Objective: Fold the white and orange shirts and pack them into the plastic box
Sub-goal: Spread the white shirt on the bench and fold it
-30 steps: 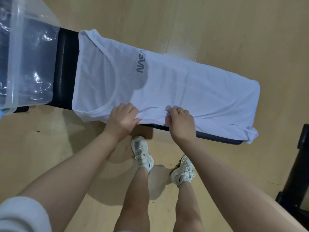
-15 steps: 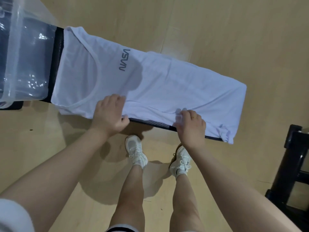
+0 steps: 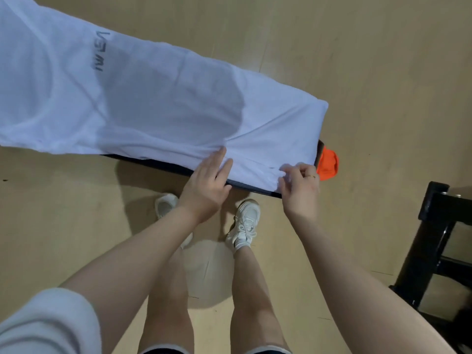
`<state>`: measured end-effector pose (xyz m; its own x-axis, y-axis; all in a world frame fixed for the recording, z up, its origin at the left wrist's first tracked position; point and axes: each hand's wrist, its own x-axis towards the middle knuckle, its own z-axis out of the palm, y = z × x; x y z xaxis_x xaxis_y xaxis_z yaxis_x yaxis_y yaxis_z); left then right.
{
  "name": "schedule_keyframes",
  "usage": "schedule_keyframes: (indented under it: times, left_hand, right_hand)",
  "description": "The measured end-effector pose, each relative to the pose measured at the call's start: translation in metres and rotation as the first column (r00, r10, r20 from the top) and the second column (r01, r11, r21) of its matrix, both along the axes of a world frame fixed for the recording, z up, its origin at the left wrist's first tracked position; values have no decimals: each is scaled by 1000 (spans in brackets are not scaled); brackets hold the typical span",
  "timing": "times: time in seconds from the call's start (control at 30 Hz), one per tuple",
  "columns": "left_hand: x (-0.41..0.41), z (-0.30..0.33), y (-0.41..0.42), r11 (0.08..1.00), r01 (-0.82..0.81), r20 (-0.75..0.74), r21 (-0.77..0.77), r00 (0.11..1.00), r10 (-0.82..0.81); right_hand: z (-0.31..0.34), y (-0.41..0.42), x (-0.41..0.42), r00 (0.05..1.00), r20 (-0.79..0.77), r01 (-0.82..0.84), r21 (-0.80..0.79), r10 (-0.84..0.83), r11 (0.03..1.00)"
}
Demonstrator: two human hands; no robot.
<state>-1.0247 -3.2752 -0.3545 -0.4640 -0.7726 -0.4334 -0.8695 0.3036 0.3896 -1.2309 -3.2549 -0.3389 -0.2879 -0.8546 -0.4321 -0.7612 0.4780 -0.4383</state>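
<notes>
Orange shirt [image 3: 329,164] mostly hidden

Hands [image 3: 207,185] on white shirt [image 3: 158,98]

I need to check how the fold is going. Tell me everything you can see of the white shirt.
The white shirt is thin, slightly sheer fabric with grey lettering near its upper left. It lies spread lengthwise along a dark bench, its near edge hanging just over the bench edge, its left part running out of frame. Soft creases fan out from the near edge. The left hand rests flat on that edge; the right hand pinches the near right corner. An orange cloth peeks out beyond its right end.
</notes>
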Motion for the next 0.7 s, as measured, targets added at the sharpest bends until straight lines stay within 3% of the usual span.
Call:
schedule_keyframes:
  times: [0.07,0.13,0.2,0.23,0.3,0.37,0.43,0.47,0.53,0.63,0.7]
  left_hand:
    - [-1,-5,2,999,22,50,-27,999,-21]
    - [-2,-5,3,998,-1,110,-55,994,7]
    - [-2,1,2,993,-114,153,-14,981,115]
    - [0,3,1,984,-180,172,15,969,175]
    - [3,5,-2,967,-251,200,39,950,238]
    - [8,4,-6,970,-243,203,9,950,236]
    - [12,4,-9,969,-237,192,-65,950,245]
    - [14,3,-11,964,-244,188,-102,947,260]
    - [19,2,-16,955,-270,215,-121,933,290]
    - [34,-5,-20,945,-315,265,-89,907,327]
    - [44,-7,-22,943,-319,286,-90,899,331]
  right_hand:
    - [0,-5,-12,995,-5,-98,-43,98,994]
    - [9,-9,-22,971,232,-47,-33,53,998]
    - [20,-16,-28,872,470,94,114,-137,989]
    - [20,-19,-32,859,464,145,181,-215,973]
    - [18,-24,-37,935,272,161,248,-228,955]
    - [17,-27,-30,992,18,114,245,-122,963]
    - [17,-26,-13,982,-172,-71,65,81,995]
    - [16,-25,-1,958,-193,-225,-60,210,972]
    - [15,-22,29,857,-154,-516,-210,493,831]
    - [4,-15,71,657,-17,-747,-144,753,649]
    - [-8,-11,80,585,-50,-811,-11,809,585]
